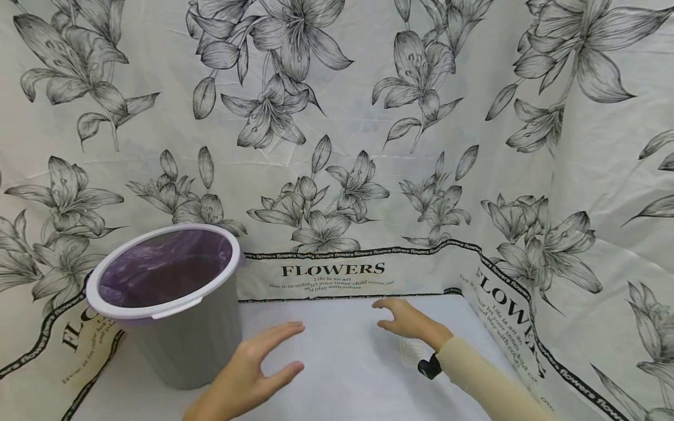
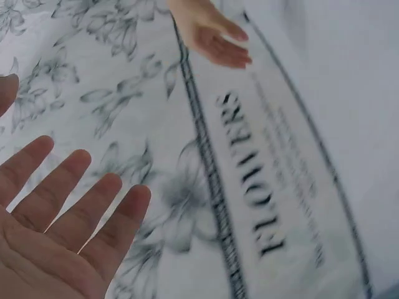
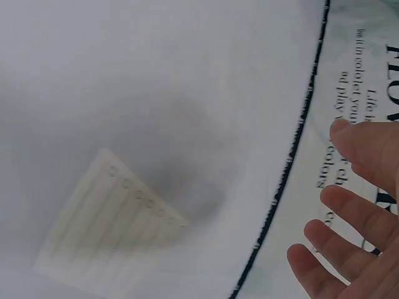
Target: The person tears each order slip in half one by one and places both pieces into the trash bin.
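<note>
My left hand [image 1: 250,368] is held over the white table, just right of a grey bin, with its fingers and thumb spread apart. Nothing lies in its grasp; in the left wrist view the palm [image 2: 43,255] is bare. Farther right, my right hand [image 1: 413,323] hovers above the table, fingers loosely bent and holding nothing. Below that hand lies a pale, ribbed rectangular piece [image 3: 112,230] with a row of small round marks along one edge. In the head view the right wrist and forearm partly hide it.
The grey bin [image 1: 195,345] has a white rim and a purple liner [image 1: 168,251], and stands at the left. White cloth [image 1: 326,199] printed with grey flowers hangs behind and along both sides of the table [image 1: 326,345]. A black heart-shaped item [image 1: 429,367] is at the right wrist.
</note>
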`<state>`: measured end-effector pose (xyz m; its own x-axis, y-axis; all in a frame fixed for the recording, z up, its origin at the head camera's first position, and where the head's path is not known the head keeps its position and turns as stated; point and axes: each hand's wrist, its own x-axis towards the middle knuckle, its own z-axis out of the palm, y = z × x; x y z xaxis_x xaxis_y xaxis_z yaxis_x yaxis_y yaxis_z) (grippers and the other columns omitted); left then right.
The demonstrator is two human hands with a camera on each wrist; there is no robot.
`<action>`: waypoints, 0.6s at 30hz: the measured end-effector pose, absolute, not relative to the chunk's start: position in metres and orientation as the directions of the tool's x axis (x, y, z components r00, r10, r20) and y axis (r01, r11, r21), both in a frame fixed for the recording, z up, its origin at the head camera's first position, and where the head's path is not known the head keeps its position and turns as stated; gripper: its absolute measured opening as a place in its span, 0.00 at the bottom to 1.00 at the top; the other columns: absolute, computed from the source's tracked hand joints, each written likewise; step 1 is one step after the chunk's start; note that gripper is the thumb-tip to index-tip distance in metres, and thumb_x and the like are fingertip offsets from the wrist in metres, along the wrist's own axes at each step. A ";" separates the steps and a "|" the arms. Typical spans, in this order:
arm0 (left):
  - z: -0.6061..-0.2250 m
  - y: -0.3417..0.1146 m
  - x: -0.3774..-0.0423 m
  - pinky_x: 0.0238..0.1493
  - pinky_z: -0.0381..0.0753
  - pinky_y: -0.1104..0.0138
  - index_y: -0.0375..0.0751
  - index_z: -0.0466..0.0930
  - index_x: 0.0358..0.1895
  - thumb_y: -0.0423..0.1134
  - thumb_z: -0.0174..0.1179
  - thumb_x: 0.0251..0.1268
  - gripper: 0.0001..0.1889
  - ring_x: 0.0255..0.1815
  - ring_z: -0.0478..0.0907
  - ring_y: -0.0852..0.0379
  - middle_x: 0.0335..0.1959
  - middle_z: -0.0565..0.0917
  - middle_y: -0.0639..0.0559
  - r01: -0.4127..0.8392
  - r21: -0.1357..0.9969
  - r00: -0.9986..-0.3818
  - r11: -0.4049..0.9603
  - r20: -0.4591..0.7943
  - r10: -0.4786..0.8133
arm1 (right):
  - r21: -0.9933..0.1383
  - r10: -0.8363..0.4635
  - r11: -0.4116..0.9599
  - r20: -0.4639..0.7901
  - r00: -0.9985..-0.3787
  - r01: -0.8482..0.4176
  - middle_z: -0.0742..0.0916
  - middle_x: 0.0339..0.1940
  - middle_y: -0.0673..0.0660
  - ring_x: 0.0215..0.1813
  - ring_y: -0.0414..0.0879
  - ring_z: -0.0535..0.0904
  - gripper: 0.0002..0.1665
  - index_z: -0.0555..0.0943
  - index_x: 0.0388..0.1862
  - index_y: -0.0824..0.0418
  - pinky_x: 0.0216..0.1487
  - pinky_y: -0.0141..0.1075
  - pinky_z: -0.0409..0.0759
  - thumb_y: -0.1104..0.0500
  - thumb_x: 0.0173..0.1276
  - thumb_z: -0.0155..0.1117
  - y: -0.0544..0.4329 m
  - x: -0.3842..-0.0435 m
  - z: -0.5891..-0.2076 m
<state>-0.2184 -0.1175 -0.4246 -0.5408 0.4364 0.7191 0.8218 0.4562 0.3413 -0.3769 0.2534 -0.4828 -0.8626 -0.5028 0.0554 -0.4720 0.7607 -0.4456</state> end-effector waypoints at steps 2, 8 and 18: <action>-0.440 -0.107 -0.217 0.64 0.80 0.64 0.51 0.76 0.69 0.46 0.71 0.66 0.28 0.64 0.82 0.53 0.63 0.84 0.53 0.792 0.399 -0.594 0.462 0.677 0.434 | -0.456 -0.494 0.773 0.005 -0.869 -0.441 0.84 0.64 0.64 0.69 0.64 0.77 0.26 0.79 0.65 0.66 0.69 0.59 0.74 0.61 0.70 0.71 0.260 -0.373 -0.495; -0.480 -0.084 -0.217 0.61 0.83 0.56 0.58 0.76 0.69 0.52 0.70 0.66 0.28 0.64 0.81 0.55 0.64 0.82 0.61 0.655 0.584 -0.755 0.479 0.524 0.393 | -0.461 -0.465 0.799 -0.069 -0.883 -0.385 0.85 0.60 0.68 0.66 0.68 0.78 0.25 0.80 0.60 0.71 0.68 0.63 0.73 0.67 0.65 0.73 0.273 -0.364 -0.517; -0.515 -0.073 -0.221 0.58 0.84 0.49 0.51 0.77 0.69 0.59 0.65 0.69 0.29 0.66 0.79 0.45 0.65 0.82 0.52 0.458 0.768 -0.874 0.446 0.300 0.381 | -0.379 -0.333 0.887 -0.129 -0.934 -0.264 0.84 0.52 0.65 0.58 0.63 0.79 0.30 0.82 0.58 0.69 0.65 0.60 0.75 0.64 0.56 0.80 0.293 -0.368 -0.537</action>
<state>-0.2214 -0.0731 -0.5150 -0.8745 0.3808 0.3004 0.4584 0.4465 0.7685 -0.3677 0.2925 -0.5366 -0.9342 -0.3326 -0.1288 -0.2636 0.8872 -0.3787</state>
